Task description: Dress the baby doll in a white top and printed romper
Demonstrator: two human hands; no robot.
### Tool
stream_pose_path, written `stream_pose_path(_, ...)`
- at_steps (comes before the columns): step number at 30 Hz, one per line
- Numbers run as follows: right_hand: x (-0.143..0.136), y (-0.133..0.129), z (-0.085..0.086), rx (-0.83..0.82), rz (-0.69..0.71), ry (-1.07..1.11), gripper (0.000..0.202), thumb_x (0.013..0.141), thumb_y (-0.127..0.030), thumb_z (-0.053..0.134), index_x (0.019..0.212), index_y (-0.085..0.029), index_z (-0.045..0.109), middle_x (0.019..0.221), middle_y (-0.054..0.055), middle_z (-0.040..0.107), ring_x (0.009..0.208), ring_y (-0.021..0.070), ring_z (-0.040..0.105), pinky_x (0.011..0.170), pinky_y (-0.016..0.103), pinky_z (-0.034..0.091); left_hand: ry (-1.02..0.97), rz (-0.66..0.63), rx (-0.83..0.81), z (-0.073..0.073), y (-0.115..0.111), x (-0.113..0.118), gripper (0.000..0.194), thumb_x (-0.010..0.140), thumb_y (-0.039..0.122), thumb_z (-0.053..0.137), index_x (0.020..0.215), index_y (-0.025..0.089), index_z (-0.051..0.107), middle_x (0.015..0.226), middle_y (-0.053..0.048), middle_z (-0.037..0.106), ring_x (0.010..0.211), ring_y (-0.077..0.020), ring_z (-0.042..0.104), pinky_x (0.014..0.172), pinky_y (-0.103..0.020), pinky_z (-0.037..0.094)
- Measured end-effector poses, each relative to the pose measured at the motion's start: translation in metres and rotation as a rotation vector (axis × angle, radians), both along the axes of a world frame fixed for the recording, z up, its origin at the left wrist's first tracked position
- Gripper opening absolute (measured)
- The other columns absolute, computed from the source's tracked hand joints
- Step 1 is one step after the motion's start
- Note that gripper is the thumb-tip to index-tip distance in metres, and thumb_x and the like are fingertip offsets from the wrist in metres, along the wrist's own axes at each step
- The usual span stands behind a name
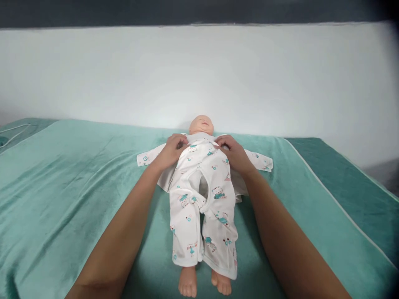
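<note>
A baby doll (pixel 201 124) lies on its back, head toward the wall and bare feet toward me. White printed split-crotch pants (pixel 204 172) cover its legs and reach up to its chest. Beneath the doll a white printed shirt (pixel 260 161) is spread, both sleeves stretched out sideways. At the upper left of the pants my left hand (pixel 173 148) is closed, thumb and fingers pinching the cloth edge. My right hand (pixel 233 152) pinches the edge at the opposite side. Part of the shirt is hidden under my forearms and the pants.
A green plush cover (pixel 84 166) spreads under the doll, with a darker green section (pixel 339 178) beyond a pale seam on the right. Behind stands a white wall (pixel 199 70). A white cord (pixel 14 135) lies at the far left edge.
</note>
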State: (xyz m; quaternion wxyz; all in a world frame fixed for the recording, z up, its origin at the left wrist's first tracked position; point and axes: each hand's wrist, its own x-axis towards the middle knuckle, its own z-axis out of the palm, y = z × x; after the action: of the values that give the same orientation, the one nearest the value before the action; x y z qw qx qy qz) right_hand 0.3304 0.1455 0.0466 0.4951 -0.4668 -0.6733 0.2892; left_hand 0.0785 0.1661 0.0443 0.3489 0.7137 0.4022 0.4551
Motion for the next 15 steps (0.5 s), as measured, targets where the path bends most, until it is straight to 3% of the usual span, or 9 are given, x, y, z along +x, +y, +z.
stream_pose_path(3,-0.002,0.003,0.001,0.032,0.046,-0.025,0.019,0.083,-0.04,0.069,0.076,-0.024,0.062,0.126,0.005,0.064,0.124,0.025,0.053,0.105,0.037,0.036,0.053,-0.028,-0.051,0.01,0.004,0.0,0.018,0.078,0.029,0.073,0.073,0.02,0.058,0.122,-0.007,0.062,0.123,-0.0256,0.048,0.107,-0.036,0.034)
stream_pose_path(7,-0.002,0.009,-0.002,-0.059,0.029,-0.014,0.023,0.084,-0.043,0.067,0.076,-0.024,0.058,0.112,0.003,0.07,0.112,0.0265,0.059,0.092,0.037,0.042,-0.034,-0.122,-0.247,0.017,0.009,-0.002,0.028,0.076,0.038,0.074,0.068,0.019,0.056,0.129,-0.005,0.062,0.109,-0.0237,0.057,0.092,-0.033,0.044)
stream_pose_path(11,0.0,0.022,-0.004,-0.044,-0.066,-0.128,0.022,0.084,-0.044,0.064,0.076,-0.024,0.057,0.089,0.0,0.069,0.087,0.0208,0.058,0.078,0.032,0.041,-0.117,-0.115,-0.254,0.011,0.021,-0.002,0.027,0.072,0.035,0.078,0.067,0.02,0.057,0.099,-0.004,0.068,0.09,-0.0206,0.058,0.082,-0.032,0.045)
stream_pose_path(15,-0.002,0.036,-0.003,-0.05,-0.23,-0.291,0.02,0.086,-0.04,0.061,0.075,-0.024,0.056,0.068,-0.004,0.056,0.068,0.0156,0.047,0.069,0.03,0.035,-0.032,0.066,-0.149,0.002,0.032,0.007,0.025,0.082,0.03,0.068,0.067,0.021,0.05,0.067,0.002,0.053,0.068,-0.0145,0.046,0.073,-0.03,0.039)
